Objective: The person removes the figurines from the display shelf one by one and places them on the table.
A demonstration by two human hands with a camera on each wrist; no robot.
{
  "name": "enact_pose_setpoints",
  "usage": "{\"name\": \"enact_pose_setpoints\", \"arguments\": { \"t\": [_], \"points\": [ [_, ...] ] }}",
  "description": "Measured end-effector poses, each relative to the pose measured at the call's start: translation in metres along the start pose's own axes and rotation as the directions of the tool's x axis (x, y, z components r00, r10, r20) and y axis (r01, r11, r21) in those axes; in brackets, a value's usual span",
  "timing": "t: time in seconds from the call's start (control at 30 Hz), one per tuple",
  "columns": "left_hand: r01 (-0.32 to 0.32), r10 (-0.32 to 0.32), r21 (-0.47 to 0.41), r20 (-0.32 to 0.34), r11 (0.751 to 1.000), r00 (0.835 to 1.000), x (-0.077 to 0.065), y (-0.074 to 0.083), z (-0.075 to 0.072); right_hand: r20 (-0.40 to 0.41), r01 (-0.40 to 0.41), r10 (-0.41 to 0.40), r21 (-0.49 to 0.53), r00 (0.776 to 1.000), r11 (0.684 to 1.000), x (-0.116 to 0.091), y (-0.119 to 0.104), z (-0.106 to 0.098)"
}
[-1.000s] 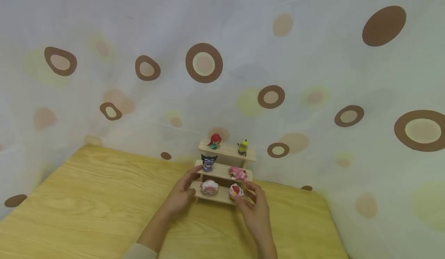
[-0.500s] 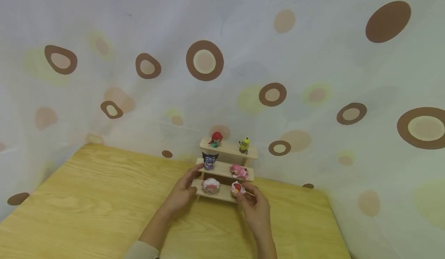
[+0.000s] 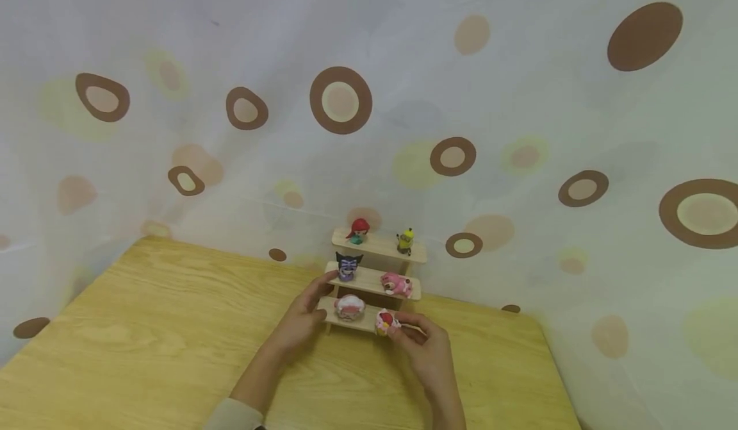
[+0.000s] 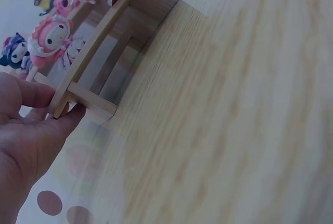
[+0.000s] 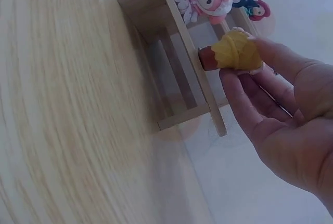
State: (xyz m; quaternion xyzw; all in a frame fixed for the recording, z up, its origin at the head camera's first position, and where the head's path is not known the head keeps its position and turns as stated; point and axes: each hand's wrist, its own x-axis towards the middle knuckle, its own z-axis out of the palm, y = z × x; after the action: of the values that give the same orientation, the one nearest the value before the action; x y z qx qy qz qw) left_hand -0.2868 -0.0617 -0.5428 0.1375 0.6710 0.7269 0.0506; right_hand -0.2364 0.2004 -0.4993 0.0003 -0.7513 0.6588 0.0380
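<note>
A three-tier wooden display stand (image 3: pixel 367 320) holds small figurines, and my left hand (image 3: pixel 300 313) pinches the left end of its lowest board. In the left wrist view, thumb and fingers (image 4: pixel 66 121) close round that board's end. My right hand (image 3: pixel 431 348) holds an ice-cream-cone figurine (image 5: pixel 237 52) with a pink-white top, red hat and brown base. The cone stands at the lowest board's front edge, towards the right; whether its base rests on the wood, I cannot tell. Left of it sits a pink-hooded figurine (image 3: pixel 349 308).
On the middle tier are a black-eared purple figurine (image 3: pixel 347 268) and a pink bear (image 3: pixel 397 284) lying down. The top tier bears a red-haired figurine (image 3: pixel 358 231) and a yellow figurine (image 3: pixel 405 241). Behind the wooden table (image 3: pixel 173 327) hangs a spotted cloth (image 3: pixel 369 45).
My right hand has shifted the ice-cream-cone figurine a little left and towards me, to the front edge of the lowest board. The left hand keeps its hold on the stand.
</note>
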Motion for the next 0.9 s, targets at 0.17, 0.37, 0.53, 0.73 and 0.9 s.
{"name": "enact_pose_setpoints", "arguments": {
  "t": [0.17,0.37,0.53,0.73,0.9],
  "points": [
    [-0.005,0.005,0.021,0.014,1.0,1.0,-0.001,-0.001,-0.001,0.079,-0.038,0.031,0.079,0.996,0.996,-0.003,0.001,0.006],
    [-0.025,0.025,0.045,0.01,0.999,1.0,0.0,-0.002,-0.002,0.195,-0.054,0.035,0.088,0.98,0.995,-0.005,0.002,0.022],
    [-0.013,0.013,0.034,0.004,0.999,1.0,0.001,-0.003,-0.002,0.283,-0.045,0.029,0.05,0.959,0.998,-0.007,0.007,0.038],
    [-0.014,0.014,0.035,0.006,0.999,1.0,0.002,-0.003,-0.002,0.346,-0.061,0.049,0.025,0.937,0.998,-0.006,0.022,0.053],
    [-0.007,0.007,0.024,0.009,1.0,1.0,0.002,-0.002,-0.003,0.394,-0.022,0.034,-0.034,0.919,0.999,-0.004,0.032,0.057]
  ]
}}
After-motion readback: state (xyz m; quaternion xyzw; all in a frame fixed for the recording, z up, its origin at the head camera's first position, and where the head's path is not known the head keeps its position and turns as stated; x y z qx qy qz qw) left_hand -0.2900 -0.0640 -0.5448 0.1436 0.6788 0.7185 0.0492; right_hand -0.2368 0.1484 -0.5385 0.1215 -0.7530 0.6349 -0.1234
